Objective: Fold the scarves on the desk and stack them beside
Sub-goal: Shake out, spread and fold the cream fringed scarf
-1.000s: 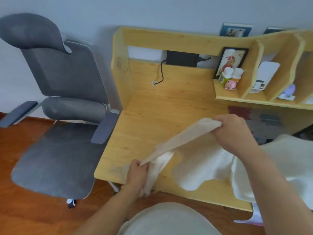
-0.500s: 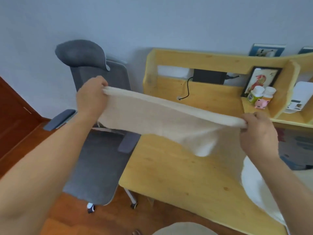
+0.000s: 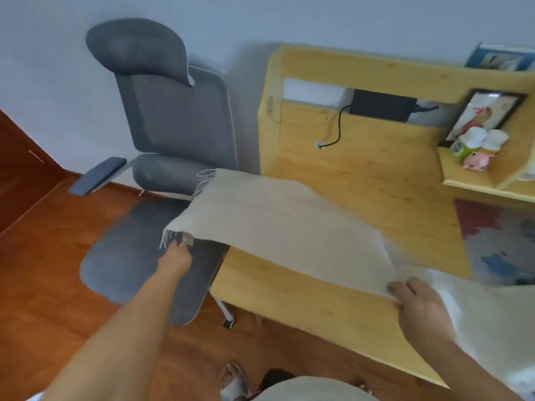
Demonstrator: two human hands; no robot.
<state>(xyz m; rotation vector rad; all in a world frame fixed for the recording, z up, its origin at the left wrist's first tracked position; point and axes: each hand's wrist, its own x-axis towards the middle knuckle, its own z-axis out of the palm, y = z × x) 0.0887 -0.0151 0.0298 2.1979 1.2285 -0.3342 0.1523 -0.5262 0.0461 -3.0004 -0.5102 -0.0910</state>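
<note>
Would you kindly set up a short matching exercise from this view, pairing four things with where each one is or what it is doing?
Things:
1. left hand
2. right hand
3. office chair
4. pink pig figure

Places or states:
A. on the small shelf at the desk's right
B. holding the beige scarf at its fringed end, out over the chair seat
C. standing on the floor left of the wooden desk
D. holding the scarf's near edge over the desk top

Pairs: 1-B, 2-D, 3-C, 4-A
</note>
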